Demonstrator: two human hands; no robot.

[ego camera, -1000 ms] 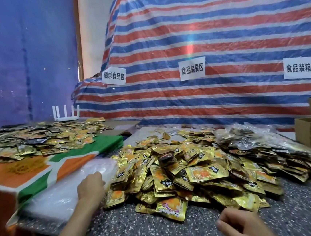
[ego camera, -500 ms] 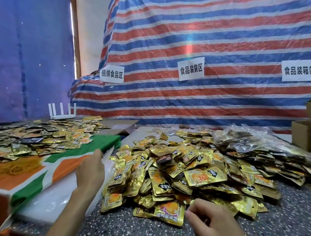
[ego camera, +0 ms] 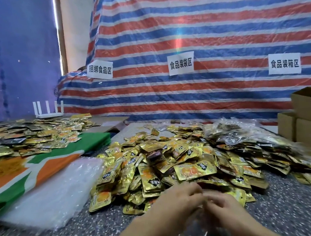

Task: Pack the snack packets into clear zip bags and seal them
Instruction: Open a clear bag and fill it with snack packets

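The left hand (ego camera: 177,199) has left the stack of clear bags (ego camera: 53,194) and joined the right hand (ego camera: 225,206) at the desk's (ego camera: 86,233) front edge. Both hands, fingers curled and fingertips nearly touching, pinch the top of a clear zip bag (ego camera: 190,235) hanging between the wrists. The snack packets (ego camera: 174,163) lie heaped just behind them.

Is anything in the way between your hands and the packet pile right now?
Nothing visible. The left hand and right hand meet at the near edge of the packet pile. They seem to pinch a clear bag that hangs below them, though blur hides the grip.
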